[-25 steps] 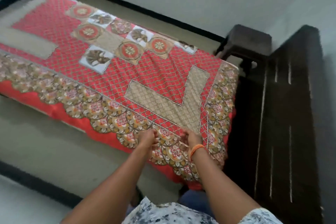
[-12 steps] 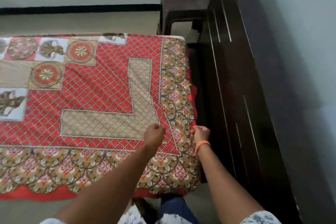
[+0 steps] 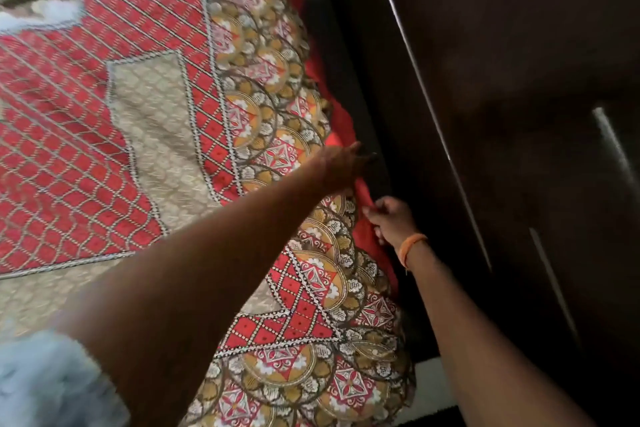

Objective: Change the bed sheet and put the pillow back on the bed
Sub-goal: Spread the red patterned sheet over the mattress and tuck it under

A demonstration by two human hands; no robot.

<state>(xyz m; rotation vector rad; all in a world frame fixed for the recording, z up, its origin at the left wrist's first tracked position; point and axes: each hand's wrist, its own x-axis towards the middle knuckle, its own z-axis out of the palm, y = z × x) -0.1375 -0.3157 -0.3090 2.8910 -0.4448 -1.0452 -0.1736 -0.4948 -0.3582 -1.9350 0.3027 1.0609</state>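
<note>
A red bed sheet [image 3: 104,156] with a white lattice print, beige panels and a gold scalloped border lies spread over the mattress. My left hand [image 3: 341,166] reaches across to the sheet's right edge, its fingers gripping the plain red hem beside the dark bed frame. My right hand [image 3: 389,218], with an orange band on the wrist, pinches the same red hem a little nearer to me. Both hands are at the narrow gap between mattress and frame. No pillow is in view.
A tall dark wooden bed end or headboard [image 3: 519,149] with pale slits runs along the right, close to the mattress edge. Pale floor [image 3: 429,381] shows at the lower right corner of the bed. My light patterned sleeve [image 3: 41,381] fills the lower left.
The view has swung right and closer to the bed's end. Both hands have moved from the sheet's near corner to its right edge by the dark frame and now hold the red hem.
</note>
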